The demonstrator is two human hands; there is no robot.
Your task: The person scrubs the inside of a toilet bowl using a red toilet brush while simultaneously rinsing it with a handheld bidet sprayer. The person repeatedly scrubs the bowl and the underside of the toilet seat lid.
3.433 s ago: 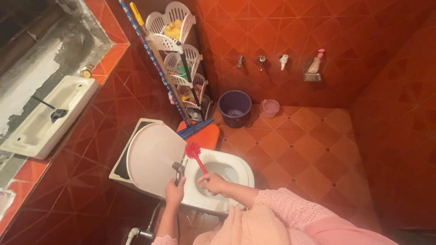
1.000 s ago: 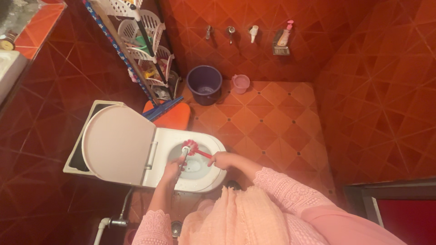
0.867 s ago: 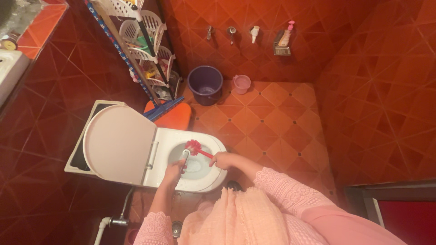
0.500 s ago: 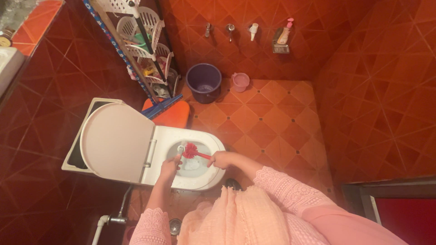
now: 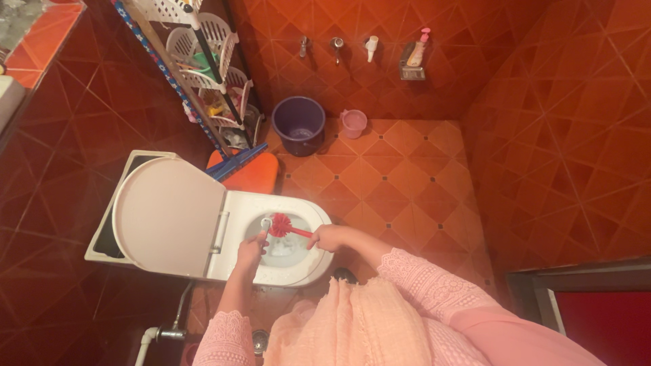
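Right hand [image 5: 328, 238] closed round the handle of the red brush [image 5: 280, 224], bristles down inside the toilet bowl [image 5: 308, 268], while left hand [image 5: 249, 248] grips the spray nozzle [image 5: 266, 224] aimed at the bristles; lid [image 5: 166, 217] propped open, purple bucket [image 5: 298, 124] well apart.

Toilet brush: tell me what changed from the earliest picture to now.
The red toilet brush went from above the rim down into the toilet bowl. The right hand still holds its handle; the left hand still holds the spray nozzle, now over the bowl. The lid stays up.
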